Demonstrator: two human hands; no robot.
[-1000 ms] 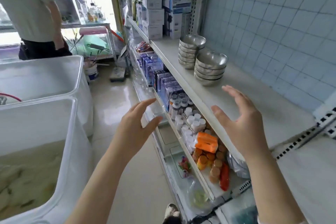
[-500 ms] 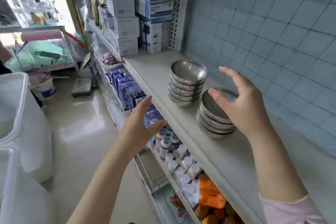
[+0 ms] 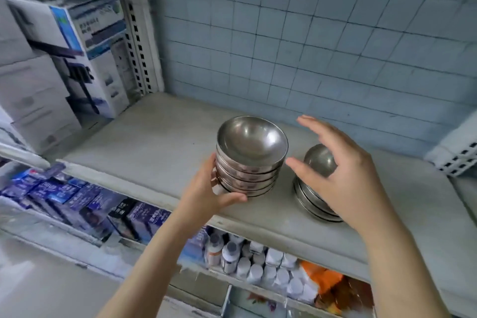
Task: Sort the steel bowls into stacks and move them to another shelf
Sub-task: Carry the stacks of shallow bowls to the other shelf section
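1 stack (image 3: pixel 251 160), left hand (image 3: pixel 206 193) gripping (right hand (image 3: pixel 343 175) spread)

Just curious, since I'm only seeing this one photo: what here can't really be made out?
- Right stack of bowls: head view, the right hand covers most of it; bowl count hidden.
- Left stack: the left hand hides its near-left side.
- Boxes at left: motion blur, print unreadable.
- Bottles below: shelf edge cuts them off, labels too small.

Steel bowls (image 3: pixel 251 146) gleam smooth (dully mirrored); shelf (image 3: pixel 160 142) matt grey; wall tiles (image 3: pixel 309 46) glossy.
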